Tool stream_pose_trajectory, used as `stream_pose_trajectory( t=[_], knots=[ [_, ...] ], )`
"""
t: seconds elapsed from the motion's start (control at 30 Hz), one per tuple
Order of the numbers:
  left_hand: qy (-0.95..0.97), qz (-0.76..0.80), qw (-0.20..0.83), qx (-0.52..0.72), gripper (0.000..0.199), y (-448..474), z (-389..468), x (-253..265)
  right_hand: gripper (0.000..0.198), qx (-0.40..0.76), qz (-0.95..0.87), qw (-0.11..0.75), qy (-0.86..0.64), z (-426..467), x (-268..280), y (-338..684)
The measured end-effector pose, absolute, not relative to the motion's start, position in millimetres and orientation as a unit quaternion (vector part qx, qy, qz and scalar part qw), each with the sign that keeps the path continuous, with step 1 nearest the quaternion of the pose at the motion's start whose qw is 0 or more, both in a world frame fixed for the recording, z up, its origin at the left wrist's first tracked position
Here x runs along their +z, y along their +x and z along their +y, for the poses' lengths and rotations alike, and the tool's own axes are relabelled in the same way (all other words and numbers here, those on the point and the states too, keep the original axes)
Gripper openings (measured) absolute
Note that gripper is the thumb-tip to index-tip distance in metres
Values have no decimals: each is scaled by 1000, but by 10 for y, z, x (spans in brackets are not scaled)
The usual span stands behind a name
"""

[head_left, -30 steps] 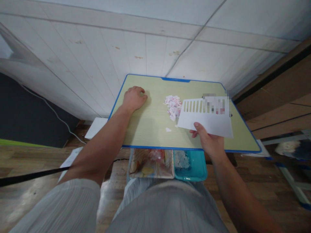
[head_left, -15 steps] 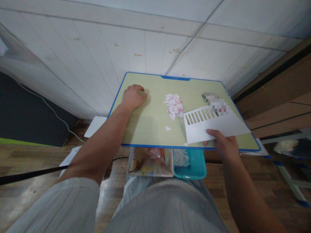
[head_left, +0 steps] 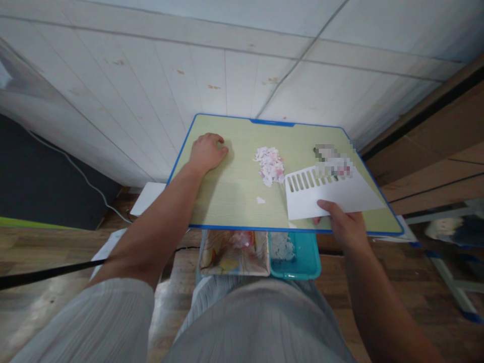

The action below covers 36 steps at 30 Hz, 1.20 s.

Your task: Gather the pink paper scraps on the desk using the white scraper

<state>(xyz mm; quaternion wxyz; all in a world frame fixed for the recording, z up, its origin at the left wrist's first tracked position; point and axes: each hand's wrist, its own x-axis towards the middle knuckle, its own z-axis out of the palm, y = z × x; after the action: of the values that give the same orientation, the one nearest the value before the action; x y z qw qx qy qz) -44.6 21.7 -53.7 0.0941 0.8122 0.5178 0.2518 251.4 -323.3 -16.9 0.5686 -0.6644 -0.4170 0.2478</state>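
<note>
On the left of the pale yellow-green tabletop (head_left: 234,206), my left hand (head_left: 207,151) rests with loosely curved fingers and the thumb apart, holding nothing. My right hand (head_left: 345,219) pinches the near edge of a white sheet (head_left: 308,201), thumb on top and fingers underneath. A row of long slots runs along the sheet's far edge. A small heap of white and pinkish scraps (head_left: 270,166) lies left of the sheet, mid-table. One loose scrap (head_left: 260,200) sits nearer me. Behind the sheet is a pixelated item (head_left: 333,160) whose kind I cannot make out.
Below the table's blue front edge are a patterned bin (head_left: 234,269) with crumpled plastic and a turquoise basket (head_left: 310,262) holding pale scraps. A white panelled wall (head_left: 204,65) stands behind the table. Brown cardboard (head_left: 434,136) rises on the right.
The white sheet and my right hand have shifted very slightly to the left. My left hand and the heap of scraps look the same.
</note>
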Motion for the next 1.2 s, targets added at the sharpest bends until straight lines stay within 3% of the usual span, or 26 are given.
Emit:
stream_pose_trajectory(
  t=[0.27,0.53,0.73,1.2],
  knots=[
    [811,516,107,253,42,-446,197,-515,24,295,-380,596,-643,-3250,-312,2632],
    [812,518,105,249,45,-444,175,-488,48,236,-434,567,-659,-3119,-158,2386],
    [810,521,104,247,44,-451,184,-502,56,265,-451,546,-654,-2889,-242,2134],
    [812,514,113,253,43,-444,193,-504,35,264,-427,563,-657,-3190,-101,2588]
  ],
)
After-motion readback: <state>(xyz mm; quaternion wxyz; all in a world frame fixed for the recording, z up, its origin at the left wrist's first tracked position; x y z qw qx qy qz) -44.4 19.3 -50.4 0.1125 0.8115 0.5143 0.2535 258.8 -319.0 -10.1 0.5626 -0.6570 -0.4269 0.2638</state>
